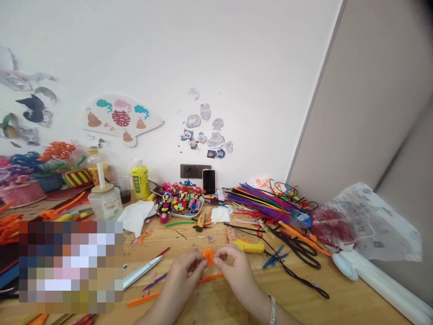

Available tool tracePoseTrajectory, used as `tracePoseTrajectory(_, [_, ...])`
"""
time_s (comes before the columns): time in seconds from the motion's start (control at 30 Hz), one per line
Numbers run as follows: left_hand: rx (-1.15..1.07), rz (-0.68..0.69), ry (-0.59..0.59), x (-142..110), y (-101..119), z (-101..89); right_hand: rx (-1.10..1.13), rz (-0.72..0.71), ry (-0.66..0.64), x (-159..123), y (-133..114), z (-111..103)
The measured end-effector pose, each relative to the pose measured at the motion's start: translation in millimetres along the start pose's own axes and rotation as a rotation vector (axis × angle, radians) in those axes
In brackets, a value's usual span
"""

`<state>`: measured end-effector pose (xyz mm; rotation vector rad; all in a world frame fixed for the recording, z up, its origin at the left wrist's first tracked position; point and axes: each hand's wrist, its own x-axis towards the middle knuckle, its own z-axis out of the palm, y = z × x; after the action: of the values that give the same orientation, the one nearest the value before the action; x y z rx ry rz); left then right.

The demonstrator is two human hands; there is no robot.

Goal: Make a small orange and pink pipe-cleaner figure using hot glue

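Between my hands is a small folded bundle of orange pipe cleaner (209,256), raised slightly over the table. My left hand (185,273) pinches its left side between thumb and fingers. On the other side, my right hand (237,268), with a bracelet on the wrist, grips its right edge with the fingertips. Below the hands lies an orange pipe cleaner strip (144,299), partly hidden by the left forearm. A purple pipe cleaner (155,281) rests left of my left hand. Just beyond my right hand sits a yellow-handled tool (250,246), probably a glue gun.
Silver blades (144,272) lie at left beside a blurred-out patch. Black-handled scissors (302,250) and a black cord (297,282) are at right. Behind stand a tray of small dolls (182,201), a phone (209,181), a yellow bottle (140,180) and a pile of colourful pipe cleaners (259,201).
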<state>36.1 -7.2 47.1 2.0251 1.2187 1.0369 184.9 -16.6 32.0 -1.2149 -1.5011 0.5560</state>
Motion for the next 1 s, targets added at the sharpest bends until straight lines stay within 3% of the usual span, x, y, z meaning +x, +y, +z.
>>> tracePoseTrajectory(0.5, [-0.005, -0.063, -0.009, 0.5, 3.1, -0.1, -0.092, -0.058, -0.012, -0.1, -1.5, 0.4])
tracePoseTrajectory(0.63, [0.014, -0.069, -0.048, 1.9, 3.1, -1.3, -0.192, -0.148, -0.035, 0.4, -0.7, -2.3])
tracePoseTrajectory(0.77, [0.055, -0.035, -0.049, 2.5, 0.4, -1.0, -0.294, -0.258, -0.046, -1.2, -4.1, -5.5])
tracePoseTrajectory(1.0, [0.071, 0.052, -0.035, 1.0, 0.2, 0.7, -0.38, -0.308, -0.103, -3.0, -4.7, -5.7])
